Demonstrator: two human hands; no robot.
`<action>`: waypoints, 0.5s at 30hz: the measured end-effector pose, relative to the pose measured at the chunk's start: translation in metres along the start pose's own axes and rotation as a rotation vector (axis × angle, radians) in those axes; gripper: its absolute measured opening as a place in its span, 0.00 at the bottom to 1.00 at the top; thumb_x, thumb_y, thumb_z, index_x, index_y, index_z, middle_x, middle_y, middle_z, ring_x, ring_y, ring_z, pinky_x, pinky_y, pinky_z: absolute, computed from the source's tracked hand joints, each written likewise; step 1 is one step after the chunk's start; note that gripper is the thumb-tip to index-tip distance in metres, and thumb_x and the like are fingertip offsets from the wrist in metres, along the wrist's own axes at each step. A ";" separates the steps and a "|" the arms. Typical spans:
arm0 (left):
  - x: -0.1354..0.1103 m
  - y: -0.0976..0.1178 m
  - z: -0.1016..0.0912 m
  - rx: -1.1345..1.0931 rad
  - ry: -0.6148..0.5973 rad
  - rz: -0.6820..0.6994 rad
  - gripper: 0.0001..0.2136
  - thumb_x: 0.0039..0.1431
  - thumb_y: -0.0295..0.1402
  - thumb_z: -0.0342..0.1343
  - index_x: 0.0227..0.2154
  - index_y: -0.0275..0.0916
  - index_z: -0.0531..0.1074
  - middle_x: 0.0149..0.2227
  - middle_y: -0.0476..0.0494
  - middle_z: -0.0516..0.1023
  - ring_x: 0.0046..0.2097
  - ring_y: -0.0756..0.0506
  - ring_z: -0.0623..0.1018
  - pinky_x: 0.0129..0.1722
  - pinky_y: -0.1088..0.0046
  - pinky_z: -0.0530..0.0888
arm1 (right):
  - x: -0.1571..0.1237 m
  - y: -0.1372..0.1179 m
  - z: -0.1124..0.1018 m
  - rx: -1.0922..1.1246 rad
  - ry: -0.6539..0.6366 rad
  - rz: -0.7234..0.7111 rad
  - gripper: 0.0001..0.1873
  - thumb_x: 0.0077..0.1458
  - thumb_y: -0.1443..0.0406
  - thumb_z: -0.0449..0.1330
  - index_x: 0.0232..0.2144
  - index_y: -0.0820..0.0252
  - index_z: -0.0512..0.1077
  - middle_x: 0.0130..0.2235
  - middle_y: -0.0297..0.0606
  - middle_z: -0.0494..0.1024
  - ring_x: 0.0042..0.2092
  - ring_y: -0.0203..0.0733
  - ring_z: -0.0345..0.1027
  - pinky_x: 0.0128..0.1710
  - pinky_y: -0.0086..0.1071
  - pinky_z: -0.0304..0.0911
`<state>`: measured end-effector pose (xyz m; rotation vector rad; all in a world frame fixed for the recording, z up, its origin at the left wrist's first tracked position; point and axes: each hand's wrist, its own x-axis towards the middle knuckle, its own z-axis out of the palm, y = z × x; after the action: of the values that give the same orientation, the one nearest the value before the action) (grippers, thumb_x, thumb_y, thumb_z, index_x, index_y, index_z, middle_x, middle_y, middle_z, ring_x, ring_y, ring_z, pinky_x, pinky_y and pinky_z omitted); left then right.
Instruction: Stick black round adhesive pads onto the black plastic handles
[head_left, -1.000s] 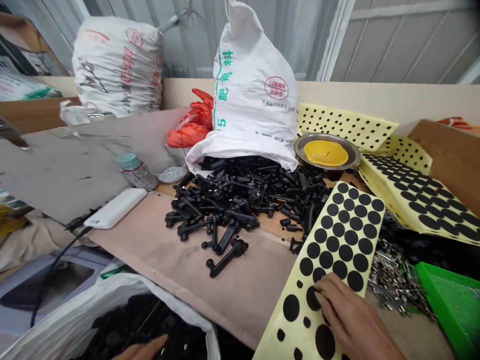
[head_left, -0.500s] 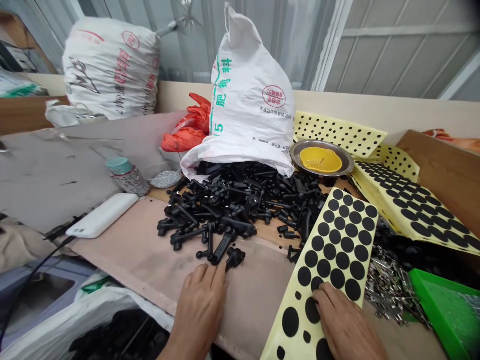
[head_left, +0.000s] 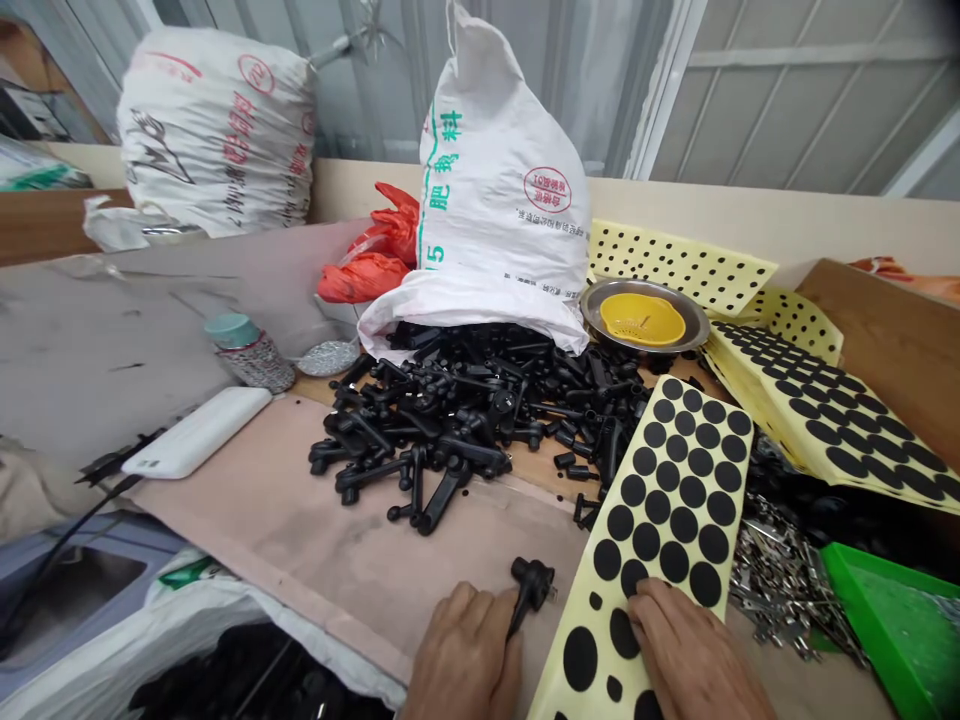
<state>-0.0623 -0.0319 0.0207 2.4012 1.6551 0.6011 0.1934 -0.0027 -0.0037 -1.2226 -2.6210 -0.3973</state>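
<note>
My left hand is closed round one black plastic handle at the near edge of the board, its knobbed end sticking out toward the sticker sheet. My right hand lies on a yellow sheet of round black stickers, fingertips pinching at a sticker near its lower part; whether it holds one I cannot make out. Beyond them a heap of the same black handles spills from a white woven sack.
A steel dish with a yellow insert and more sticker sheets lie at the right. Small metal parts and a green tray sit near right. A white power bank, a jar and a bag of black parts are at left.
My left hand came up from the bag at lower left, reached the heap, took one black handle and drew it back beside the sticker sheet. The right hand stayed on the sheet.
</note>
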 end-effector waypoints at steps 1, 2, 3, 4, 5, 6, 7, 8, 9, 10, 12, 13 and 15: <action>0.000 -0.001 0.002 0.016 0.010 0.003 0.11 0.57 0.24 0.46 0.41 0.36 0.69 0.30 0.42 0.75 0.33 0.41 0.74 0.31 0.64 0.73 | -0.001 -0.001 0.000 0.013 -0.011 -0.003 0.17 0.47 0.76 0.48 0.39 0.58 0.65 0.38 0.45 0.76 0.36 0.49 0.73 0.28 0.37 0.67; 0.001 -0.001 0.003 0.029 0.016 0.005 0.11 0.57 0.24 0.46 0.41 0.36 0.69 0.30 0.43 0.75 0.33 0.41 0.74 0.31 0.64 0.73 | -0.001 -0.002 -0.001 0.031 -0.023 -0.004 0.16 0.48 0.76 0.48 0.38 0.58 0.65 0.38 0.46 0.76 0.36 0.49 0.72 0.28 0.37 0.67; 0.001 -0.001 0.004 0.040 0.024 -0.002 0.11 0.57 0.25 0.46 0.41 0.36 0.69 0.30 0.43 0.75 0.33 0.41 0.74 0.31 0.64 0.73 | -0.001 -0.003 -0.002 0.051 -0.032 0.006 0.15 0.48 0.76 0.48 0.37 0.57 0.65 0.37 0.45 0.76 0.36 0.49 0.72 0.29 0.38 0.67; 0.002 -0.001 0.005 0.050 0.033 -0.010 0.10 0.57 0.25 0.47 0.41 0.37 0.69 0.30 0.43 0.75 0.33 0.41 0.74 0.31 0.64 0.73 | 0.000 -0.005 -0.003 0.077 -0.039 0.013 0.15 0.48 0.76 0.48 0.36 0.57 0.66 0.36 0.44 0.76 0.35 0.49 0.72 0.29 0.38 0.67; 0.002 -0.001 0.006 0.059 0.046 -0.017 0.10 0.57 0.26 0.47 0.41 0.37 0.68 0.30 0.43 0.76 0.33 0.41 0.75 0.31 0.64 0.74 | 0.000 -0.006 -0.005 0.101 -0.039 0.019 0.14 0.49 0.76 0.48 0.35 0.57 0.66 0.36 0.44 0.76 0.35 0.48 0.72 0.30 0.38 0.67; 0.002 0.000 0.007 0.069 0.058 -0.022 0.11 0.56 0.26 0.48 0.42 0.36 0.68 0.31 0.42 0.76 0.33 0.41 0.75 0.31 0.64 0.74 | 0.000 -0.007 -0.006 0.124 -0.033 0.015 0.13 0.50 0.76 0.47 0.34 0.57 0.66 0.36 0.43 0.76 0.36 0.48 0.72 0.30 0.38 0.67; 0.003 0.001 0.009 0.078 0.062 -0.022 0.12 0.56 0.26 0.48 0.44 0.36 0.66 0.33 0.41 0.76 0.33 0.41 0.76 0.32 0.64 0.74 | 0.000 -0.008 -0.008 0.144 -0.023 0.002 0.13 0.50 0.75 0.48 0.34 0.57 0.66 0.36 0.43 0.76 0.36 0.47 0.72 0.31 0.37 0.67; 0.003 0.002 0.011 0.084 0.061 -0.020 0.15 0.56 0.25 0.47 0.47 0.35 0.65 0.35 0.40 0.77 0.34 0.41 0.76 0.33 0.64 0.75 | -0.001 -0.008 -0.009 0.159 -0.009 -0.019 0.12 0.51 0.75 0.48 0.35 0.57 0.66 0.36 0.43 0.76 0.37 0.47 0.72 0.33 0.37 0.67; 0.003 0.003 0.013 0.086 0.050 -0.015 0.17 0.55 0.24 0.47 0.49 0.34 0.63 0.37 0.38 0.77 0.35 0.41 0.77 0.34 0.63 0.75 | -0.002 -0.008 -0.010 0.168 0.001 -0.038 0.12 0.52 0.74 0.48 0.35 0.57 0.66 0.37 0.43 0.76 0.37 0.46 0.72 0.34 0.37 0.68; 0.003 0.003 0.014 0.085 0.031 -0.013 0.20 0.55 0.23 0.45 0.52 0.33 0.61 0.39 0.37 0.77 0.36 0.40 0.77 0.35 0.63 0.75 | -0.003 -0.008 -0.010 0.171 0.006 -0.055 0.11 0.52 0.74 0.48 0.35 0.57 0.66 0.37 0.44 0.76 0.38 0.46 0.72 0.34 0.36 0.68; 0.004 0.003 0.016 0.058 -0.025 -0.029 0.23 0.54 0.21 0.43 0.55 0.31 0.59 0.41 0.35 0.76 0.39 0.40 0.77 0.37 0.63 0.76 | -0.007 -0.007 -0.009 0.159 0.013 -0.072 0.11 0.52 0.74 0.49 0.34 0.57 0.66 0.38 0.44 0.77 0.38 0.45 0.72 0.34 0.36 0.69; 0.004 0.003 0.016 0.030 -0.054 -0.041 0.23 0.54 0.21 0.42 0.55 0.31 0.58 0.42 0.35 0.76 0.40 0.40 0.77 0.38 0.63 0.76 | -0.010 -0.007 -0.007 0.148 0.016 -0.084 0.10 0.52 0.74 0.49 0.33 0.57 0.67 0.38 0.44 0.77 0.39 0.46 0.72 0.35 0.36 0.69; 0.004 0.004 0.013 -0.055 -0.086 -0.081 0.24 0.54 0.21 0.41 0.55 0.31 0.59 0.44 0.34 0.75 0.42 0.39 0.77 0.41 0.62 0.75 | -0.016 -0.006 -0.004 0.115 0.026 -0.107 0.11 0.51 0.75 0.50 0.32 0.56 0.67 0.40 0.44 0.78 0.40 0.47 0.73 0.36 0.37 0.70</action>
<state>-0.0520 -0.0285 0.0112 2.2762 1.6697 0.5156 0.1988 -0.0192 -0.0063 -1.0384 -2.6546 -0.2746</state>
